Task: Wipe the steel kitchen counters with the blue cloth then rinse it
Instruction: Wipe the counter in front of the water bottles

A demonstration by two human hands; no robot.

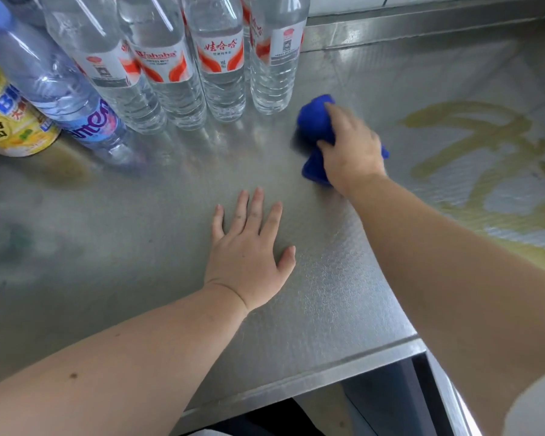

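Two bare hands work over one embossed steel counter (pixel 296 303), whose surface carries a fine diamond-like pattern and a raised steel lip along its back edge. The right hand (pixel 351 146) grips a single bunched bright blue cloth (pixel 315 121), fingers curled over it and pressing it on the counter toward the back edge; the cloth is soft and crumpled, partly covered by the hand, with folds showing beyond the fingers and beside the wrist. The left hand (pixel 249 247) lies flat on the steel with fingers straight and spread, holding nothing, nearer the front edge.

At the back left corner stand four clear ribbed plastic water bottles with red-and-white labels (pixel 221 58), upright and touching side by side, all cut off at the top; a further one may stand behind them, hard to tell. To their left leans one clear bottle with a blue label (pixel 76 102), and at the left edge sits one yellow printed container (pixel 10 127), cut off by the frame.

Toward the right edge, yellowish smeared streaks (pixel 472 146) spread across the steel, just right of the cloth. The front edge is a folded steel rim; what lies below it is dark and unclear.
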